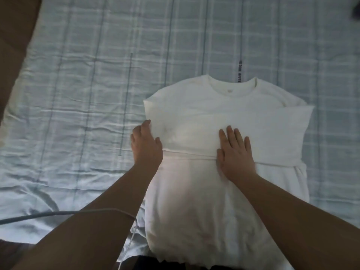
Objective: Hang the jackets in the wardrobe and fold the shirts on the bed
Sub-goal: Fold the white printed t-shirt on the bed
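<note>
A white shirt (224,106) lies flat on the bed, collar away from me, with both sleeves folded across its chest. My right hand (234,151) lies flat with spread fingers on the folded sleeve near the shirt's middle. At the shirt's left edge, my left hand (145,145) has its fingers curled against the folded side, thumb on the fabric.
The bed (87,94) has a light blue checked cover, wrinkled on the left. A white cable (58,213) runs across my left forearm at the near edge. Brown floor (13,36) shows at the far left. A dark object (355,10) sits at the top right corner.
</note>
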Motion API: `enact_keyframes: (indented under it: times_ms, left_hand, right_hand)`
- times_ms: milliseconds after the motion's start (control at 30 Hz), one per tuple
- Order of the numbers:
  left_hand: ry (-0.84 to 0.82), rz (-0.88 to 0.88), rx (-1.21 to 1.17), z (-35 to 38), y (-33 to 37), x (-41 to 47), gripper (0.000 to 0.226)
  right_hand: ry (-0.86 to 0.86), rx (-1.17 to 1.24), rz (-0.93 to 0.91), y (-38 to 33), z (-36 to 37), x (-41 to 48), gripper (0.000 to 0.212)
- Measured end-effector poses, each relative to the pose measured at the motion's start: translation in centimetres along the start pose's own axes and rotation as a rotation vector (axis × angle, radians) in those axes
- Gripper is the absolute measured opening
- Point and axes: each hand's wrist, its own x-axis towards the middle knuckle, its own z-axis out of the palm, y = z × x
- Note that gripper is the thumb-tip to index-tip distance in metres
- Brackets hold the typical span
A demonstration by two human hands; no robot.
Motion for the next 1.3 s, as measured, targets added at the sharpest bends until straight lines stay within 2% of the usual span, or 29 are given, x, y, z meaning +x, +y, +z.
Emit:
enact_keyframes:
  times_ms: [100,167,233,433,600,700,800,900,1000,1133,1233,1300]
  left_hand:
    - [0.031,0.284,0.224,0.1,0.5,-1.4,0.059]
    - [-0.044,0.516,0.321,0.8,0.4,-2.4,0.059]
    - [-0.142,0.633,0.422,1.8,-0.1,-3.5,0.061]
    - [-0.272,0.630,0.561,3.8,-2.4,-5.3,0.062]
    - [-0.261,0.609,0.552,3.6,-2.1,-6.2,0.062]
    - [-0.242,0.558,0.449,2.7,-2.6,-8.8,0.065]
    - [-0.203,0.464,0.311,1.4,-4.6,-12.9,0.067]
    - [-0.153,0.267,0.224,0.2,-7.4,-17.3,0.068]
    - [-0.138,-0.032,0.116,-0.5,-10.2,-21.4,0.069]
    - [-0.175,-0.439,-0.086,-0.6,-11.6,-24.7,0.055]
    - [-0.344,-0.507,-0.034,-0.5,-12.0,-25.6,0.032]
    - [-0.443,-0.501,0.028,-0.8,-12.2,-25.5,0.026]
  right_hand:
    - [0.040,0.033,0.024,0.3,-0.3,-0.5,0.062]
    - [0.088,0.065,0.077,0.8,-0.6,-1.0,0.062]
    - [0.107,0.079,0.116,1.7,-0.8,-1.8,0.062]
    - [-0.023,-0.007,0.150,4.9,0.3,-4.4,0.061]
    - [0.037,0.116,0.087,5.4,-0.3,-4.5,0.056]
    - [0.117,0.197,0.117,6.5,-0.9,-7.3,0.052]
    - [0.198,0.390,0.241,7.8,-0.9,-12.9,0.054]
    - [0.172,0.463,0.423,9.9,-0.3,-18.7,0.060]
    - [0.133,0.565,0.686,11.6,0.4,-23.6,0.066]
    - [-0.011,0.764,1.046,12.4,1.4,-27.2,0.062]
    - [-0.231,0.792,1.074,12.5,2.3,-28.0,0.045]
    - [-0.319,0.853,1.040,12.5,2.8,-28.0,0.033]
